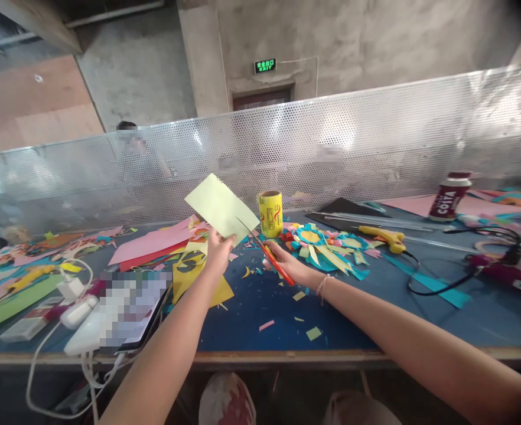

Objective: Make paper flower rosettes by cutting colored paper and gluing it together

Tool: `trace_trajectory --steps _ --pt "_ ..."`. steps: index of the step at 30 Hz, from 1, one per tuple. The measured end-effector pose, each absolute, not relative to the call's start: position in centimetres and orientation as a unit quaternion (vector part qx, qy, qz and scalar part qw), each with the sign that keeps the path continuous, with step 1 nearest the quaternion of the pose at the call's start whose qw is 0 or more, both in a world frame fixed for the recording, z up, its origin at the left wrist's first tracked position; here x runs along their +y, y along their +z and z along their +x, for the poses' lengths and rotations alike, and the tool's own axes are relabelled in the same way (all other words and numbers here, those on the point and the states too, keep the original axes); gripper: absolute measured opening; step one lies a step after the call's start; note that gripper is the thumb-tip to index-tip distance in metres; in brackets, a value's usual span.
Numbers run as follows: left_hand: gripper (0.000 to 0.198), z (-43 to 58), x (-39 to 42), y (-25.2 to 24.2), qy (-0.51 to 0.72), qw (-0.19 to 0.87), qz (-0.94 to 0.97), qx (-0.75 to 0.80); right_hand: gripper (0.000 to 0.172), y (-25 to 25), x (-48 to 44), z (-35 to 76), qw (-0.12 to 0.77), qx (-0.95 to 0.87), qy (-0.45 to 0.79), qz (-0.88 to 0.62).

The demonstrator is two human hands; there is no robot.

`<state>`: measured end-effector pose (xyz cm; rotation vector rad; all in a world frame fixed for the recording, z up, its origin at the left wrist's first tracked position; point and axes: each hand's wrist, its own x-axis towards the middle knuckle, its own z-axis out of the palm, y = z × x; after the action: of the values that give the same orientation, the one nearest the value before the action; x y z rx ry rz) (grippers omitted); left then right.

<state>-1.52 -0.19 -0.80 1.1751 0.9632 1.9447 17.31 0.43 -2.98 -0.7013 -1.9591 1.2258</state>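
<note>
My left hand (pixel 220 251) pinches the lower edge of a pale green sheet of paper (pixel 218 205), which is raised above the table and tilted. In my right hand (pixel 282 262) is a pair of scissors (pixel 279 267) with red-orange handles. Their blades reach into the sheet's lower right part, where a cut line shows. Just behind my hands a yellow roll of tape (pixel 271 215) stands upright. Blue paper flowers with yellow centres (pixel 310 235) lie right of the scissors. Yellow paper with shapes cut out (pixel 194 274) lies under my left forearm.
Pink and red sheets (pixel 154 245) lie left of centre. A tablet (pixel 147 316), white chargers and cables crowd the front left. To the right are a yellow glue gun (pixel 382 237) with its black cord and a dark red bottle (pixel 449 198). A perforated metal screen (pixel 260 159) stands behind; a person is beyond it.
</note>
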Motion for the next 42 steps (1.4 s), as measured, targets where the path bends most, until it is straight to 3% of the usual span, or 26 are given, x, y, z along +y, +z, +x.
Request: trace_trajectory --steps 17,42 --pt "0.052 -1.9 0.3 -1.4 0.72 0.314 0.477 0.394 0.055 -3.9 1.3 17.3 0.356 -0.759 0.478 -0.263" --pt "0.037 -2.4 0.5 -1.6 0.721 0.305 0.454 0.425 0.047 -3.6 0.9 17.0 0.338 -0.794 0.423 -0.277"
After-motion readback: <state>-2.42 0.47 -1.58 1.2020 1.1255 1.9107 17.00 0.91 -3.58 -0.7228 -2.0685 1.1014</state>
